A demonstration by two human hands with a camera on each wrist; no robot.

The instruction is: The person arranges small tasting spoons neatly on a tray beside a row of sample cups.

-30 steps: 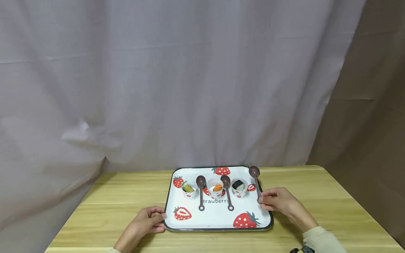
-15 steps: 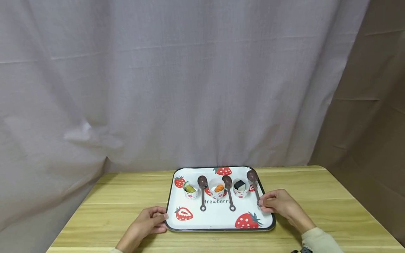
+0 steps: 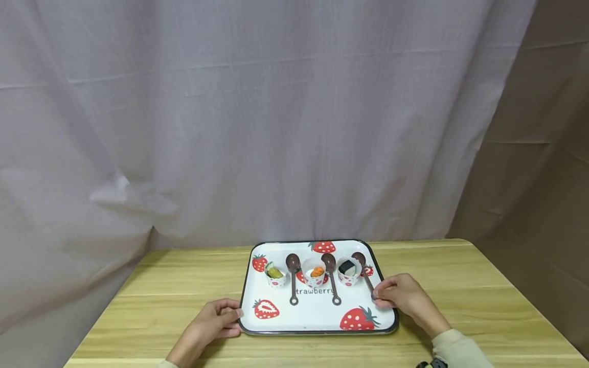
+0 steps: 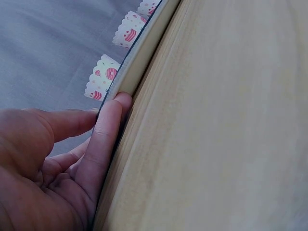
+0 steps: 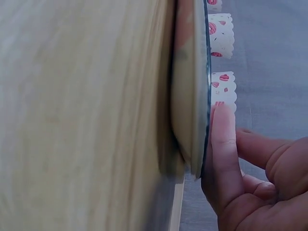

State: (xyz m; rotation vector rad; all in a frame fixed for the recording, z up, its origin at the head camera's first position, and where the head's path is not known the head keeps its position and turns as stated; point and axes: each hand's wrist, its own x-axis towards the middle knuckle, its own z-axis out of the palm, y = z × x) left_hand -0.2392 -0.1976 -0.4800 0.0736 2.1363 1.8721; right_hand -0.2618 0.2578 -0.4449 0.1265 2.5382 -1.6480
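Observation:
A white strawberry-print tray (image 3: 303, 319) with a dark rim lies on the table. My left hand (image 3: 213, 323) pinches its left edge, thumb at the rim and fingers against the outer side, as the left wrist view shows. On the tray's right side, my right hand (image 3: 405, 296) pinches the handle end of a brown spoon (image 3: 366, 276), whose bowl is beside the right paper cup (image 3: 348, 279). That cup holds a black-and-white piece. In the right wrist view the fingers (image 5: 224, 144) are by the tray's rim and the spoon is hidden.
Two more brown spoons, a left one (image 3: 293, 281) and a middle one (image 3: 332, 281), lie between the cups. A left cup (image 3: 276, 280) holds green food; a middle cup (image 3: 314, 280) holds orange food. The wooden table (image 3: 152, 306) meets a grey curtain (image 3: 276, 128) behind.
My right hand has brought the spoon from over the tray's right rim inward to the left, its bowl now near the right cup. The left hand stays at the tray's edge.

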